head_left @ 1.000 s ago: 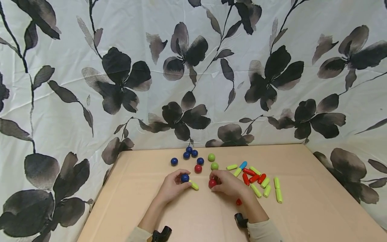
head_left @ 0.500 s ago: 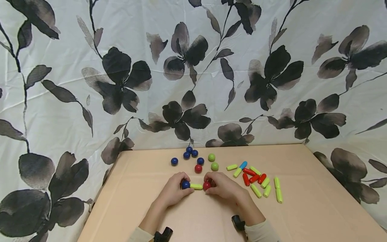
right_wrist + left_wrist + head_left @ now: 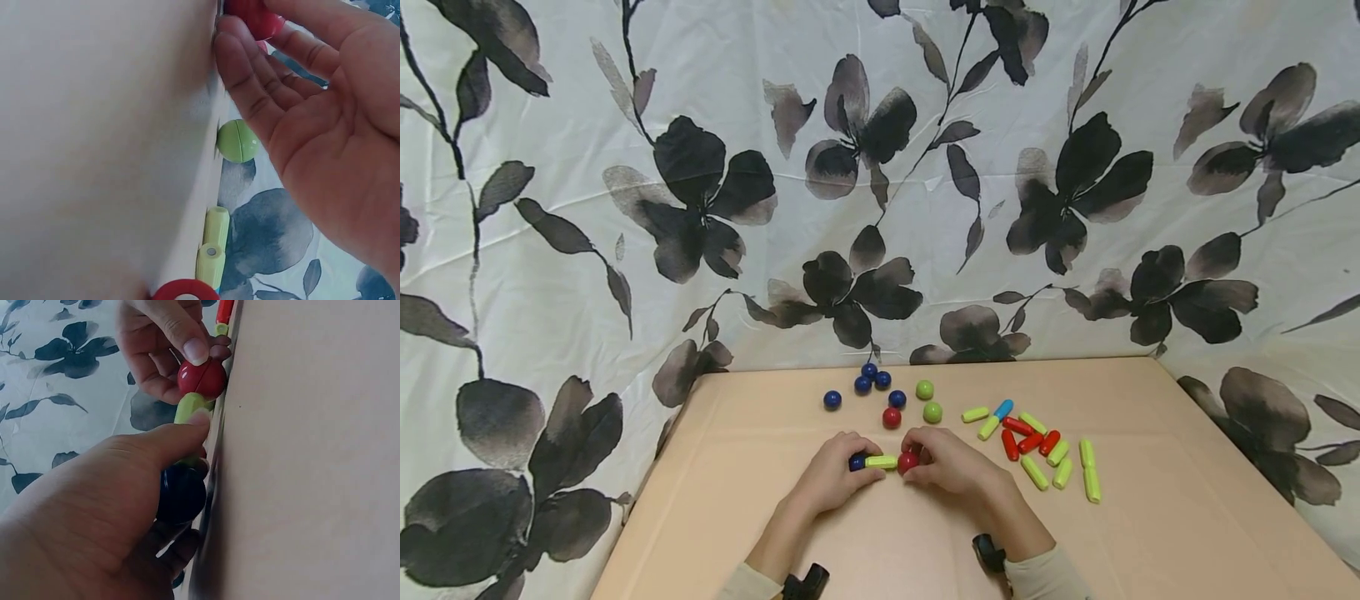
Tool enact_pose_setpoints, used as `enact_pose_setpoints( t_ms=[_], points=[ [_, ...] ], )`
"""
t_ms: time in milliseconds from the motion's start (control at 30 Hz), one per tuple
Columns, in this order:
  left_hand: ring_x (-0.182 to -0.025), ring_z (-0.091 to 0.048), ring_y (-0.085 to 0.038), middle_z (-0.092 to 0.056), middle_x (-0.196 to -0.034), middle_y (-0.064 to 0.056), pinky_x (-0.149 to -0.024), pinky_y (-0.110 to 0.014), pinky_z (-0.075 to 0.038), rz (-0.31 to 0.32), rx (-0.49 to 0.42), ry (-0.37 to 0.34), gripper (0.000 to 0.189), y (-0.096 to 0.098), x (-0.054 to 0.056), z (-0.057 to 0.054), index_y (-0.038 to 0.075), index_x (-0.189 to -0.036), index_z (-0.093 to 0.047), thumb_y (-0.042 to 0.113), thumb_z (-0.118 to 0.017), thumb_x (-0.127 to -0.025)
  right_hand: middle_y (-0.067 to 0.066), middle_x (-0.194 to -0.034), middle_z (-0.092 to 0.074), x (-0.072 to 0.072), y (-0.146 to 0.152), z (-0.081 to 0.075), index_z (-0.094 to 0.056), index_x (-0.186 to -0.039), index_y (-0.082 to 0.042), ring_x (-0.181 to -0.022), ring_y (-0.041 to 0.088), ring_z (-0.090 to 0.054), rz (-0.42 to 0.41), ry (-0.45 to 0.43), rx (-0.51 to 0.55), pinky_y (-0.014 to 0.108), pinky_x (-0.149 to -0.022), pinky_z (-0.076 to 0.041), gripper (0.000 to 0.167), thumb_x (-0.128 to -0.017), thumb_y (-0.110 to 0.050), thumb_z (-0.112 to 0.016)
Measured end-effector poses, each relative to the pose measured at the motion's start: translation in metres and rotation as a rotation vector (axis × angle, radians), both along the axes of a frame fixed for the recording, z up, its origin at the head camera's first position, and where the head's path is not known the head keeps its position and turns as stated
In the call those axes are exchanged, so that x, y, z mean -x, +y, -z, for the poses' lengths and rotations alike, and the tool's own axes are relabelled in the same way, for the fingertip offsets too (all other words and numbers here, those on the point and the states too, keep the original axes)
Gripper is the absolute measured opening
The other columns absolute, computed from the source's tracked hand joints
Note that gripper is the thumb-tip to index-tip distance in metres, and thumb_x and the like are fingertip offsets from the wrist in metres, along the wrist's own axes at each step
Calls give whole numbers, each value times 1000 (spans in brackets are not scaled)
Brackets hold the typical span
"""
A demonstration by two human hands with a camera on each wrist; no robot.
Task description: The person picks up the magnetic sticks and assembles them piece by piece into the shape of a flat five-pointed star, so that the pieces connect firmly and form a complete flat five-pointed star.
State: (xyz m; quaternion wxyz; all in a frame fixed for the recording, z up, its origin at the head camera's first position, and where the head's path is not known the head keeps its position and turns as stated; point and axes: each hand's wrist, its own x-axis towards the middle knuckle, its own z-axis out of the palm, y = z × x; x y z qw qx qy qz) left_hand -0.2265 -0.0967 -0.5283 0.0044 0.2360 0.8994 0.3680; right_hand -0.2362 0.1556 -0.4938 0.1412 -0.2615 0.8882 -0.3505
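In the head view my left hand (image 3: pixel 826 477) pinches a short yellow-green rod (image 3: pixel 881 462) that has a dark blue ball (image 3: pixel 857 462) at its left end. The left wrist view shows the thumb lying over the rod, with the blue ball (image 3: pixel 183 495) under the palm side. My right hand (image 3: pixel 955 458) pinches a red ball (image 3: pixel 907 462) between thumb and fingers. That red ball (image 3: pixel 202 378) touches the rod's other end. Whether they are firmly joined cannot be told. Only part of the red ball (image 3: pixel 256 17) shows in the right wrist view.
Beyond the hands lie several blue balls (image 3: pixel 862 385), another red ball (image 3: pixel 891 417) and two green balls (image 3: pixel 932 412). To the right are scattered red rods (image 3: pixel 1031 442) and yellow-green rods (image 3: pixel 1091 485); a blue rod (image 3: pixel 1003 409) lies end to end with a yellow-green one. A floral cloth (image 3: pixel 820 208) hangs behind the table (image 3: pixel 1150 533).
My right hand has brought the red ball leftward to the rod's free end. The rod has levelled from a slant, and my left fingers have shifted from the blue ball onto the rod.
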Motion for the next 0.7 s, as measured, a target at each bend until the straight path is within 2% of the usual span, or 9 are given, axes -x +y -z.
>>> enact_pose_setpoints(
  t_ms=[100, 233, 367, 533, 600, 700],
  points=[
    [-97, -57, -7, -69, -101, 16, -89, -30, -48, 12, -21, -12, 17, 1, 1, 1, 30, -106, -77, 40, -80, -92, -5, -101, -65, 0, 0, 1, -68, -116, -15, -93, 16, -60, -2, 7, -1, 24, -80, -53, 31, -90, -21, -83],
    [-95, -58, -8, -70, -100, 15, -87, -30, -49, 30, -14, 10, 20, 2, 2, 1, 28, -108, -78, 39, -80, -92, -5, -101, -66, 0, -2, 0, -68, -121, -11, -91, 15, -61, -29, 8, 6, 23, -80, -53, 36, -90, -22, -83],
    [-92, -59, -7, -70, -98, 15, -85, -30, -49, 5, -27, 10, 19, 1, 2, 2, 26, -107, -79, 37, -80, -92, -1, -109, -68, -1, 4, -8, -66, -127, -11, -95, 16, -62, -9, -9, -13, 32, -87, -56, 40, -92, -23, -81],
    [-87, -58, -7, -68, -96, 13, -79, -27, -48, -35, -49, -21, 21, 0, 2, 3, 24, -109, -78, 37, -79, -93, 6, -120, -68, -9, 35, -26, -66, -130, -12, -104, 22, -61, 105, -32, -46, 43, -91, -56, 39, -93, -16, -79],
    [-86, -57, -8, -67, -96, 13, -78, -27, -47, -40, -51, -28, 24, 0, 2, 3, 23, -112, -77, 38, -78, -93, 6, -118, -68, -13, 51, -30, -69, -126, -12, -104, 23, -60, 116, -45, -60, 42, -90, -56, 37, -91, -9, -78],
    [-86, -57, -9, -67, -97, 13, -78, -27, -47, -42, -50, -39, 27, 2, 3, 2, 23, -116, -76, 39, -77, -94, 4, -107, -68, -22, 74, -34, -72, -115, -14, -98, 24, -58, 82, -87, -111, 36, -83, -53, 36, -83, -1, -82]
  ],
)
